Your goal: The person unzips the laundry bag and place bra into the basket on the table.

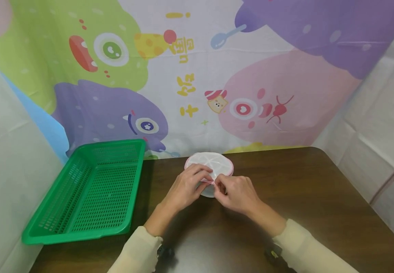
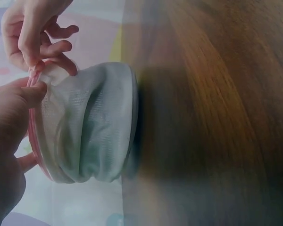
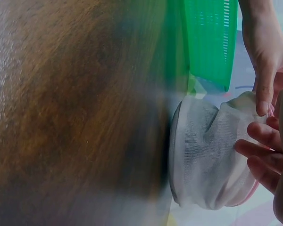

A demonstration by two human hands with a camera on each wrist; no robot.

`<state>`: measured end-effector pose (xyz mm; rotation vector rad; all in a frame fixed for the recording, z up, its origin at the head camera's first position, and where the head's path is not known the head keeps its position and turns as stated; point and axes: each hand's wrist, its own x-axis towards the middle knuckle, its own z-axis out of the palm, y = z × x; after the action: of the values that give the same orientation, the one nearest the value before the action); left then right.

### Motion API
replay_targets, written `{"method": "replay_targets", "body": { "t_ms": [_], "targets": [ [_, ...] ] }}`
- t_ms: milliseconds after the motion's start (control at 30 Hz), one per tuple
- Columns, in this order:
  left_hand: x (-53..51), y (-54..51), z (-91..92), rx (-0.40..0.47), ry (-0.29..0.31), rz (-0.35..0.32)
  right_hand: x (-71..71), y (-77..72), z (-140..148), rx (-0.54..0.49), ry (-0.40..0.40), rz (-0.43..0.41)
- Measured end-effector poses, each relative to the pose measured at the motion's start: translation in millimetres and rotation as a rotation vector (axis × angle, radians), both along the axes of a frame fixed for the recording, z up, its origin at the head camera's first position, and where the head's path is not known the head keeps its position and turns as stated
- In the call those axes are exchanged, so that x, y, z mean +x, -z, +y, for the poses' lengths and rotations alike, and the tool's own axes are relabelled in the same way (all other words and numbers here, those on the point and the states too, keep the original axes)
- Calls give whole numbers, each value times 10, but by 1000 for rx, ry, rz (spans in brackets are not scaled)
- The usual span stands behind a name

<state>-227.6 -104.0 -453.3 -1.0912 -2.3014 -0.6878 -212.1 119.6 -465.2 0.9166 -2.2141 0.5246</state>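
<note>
A round white mesh laundry bag (image 1: 208,160) with a pink zipped rim stands upright on the table. Its soft mesh side (image 2: 92,125) is creased, seen in both wrist views. My left hand (image 1: 186,186) grips the near part of the rim, thumb on the outer side and fingers over the top. Just beside it, my right hand (image 1: 238,194) pinches the pink zipper edge between thumb and index finger, the other fingers loosely bent. The zipper pull itself is hidden by the fingertips. In the right wrist view, the left thumb (image 3: 265,94) presses the bag's upper edge.
A green plastic basket (image 1: 136,189) with perforated walls stands to the left on the dark wooden table (image 1: 306,204). A cartoon-printed cloth (image 1: 197,132) hangs right behind the table, and pale cloth hangs at both sides.
</note>
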Motion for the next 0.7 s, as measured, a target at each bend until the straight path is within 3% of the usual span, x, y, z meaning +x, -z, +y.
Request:
{"method": "replay_targets", "body": {
  "t_ms": [267, 700],
  "targets": [
    [3, -1, -4, 13, 1, 28, -14, 10, 11, 5, 15, 10],
    [9, 32, -123, 41, -11, -4, -85, 40, 156, -43, 67, -31]
  ]
}}
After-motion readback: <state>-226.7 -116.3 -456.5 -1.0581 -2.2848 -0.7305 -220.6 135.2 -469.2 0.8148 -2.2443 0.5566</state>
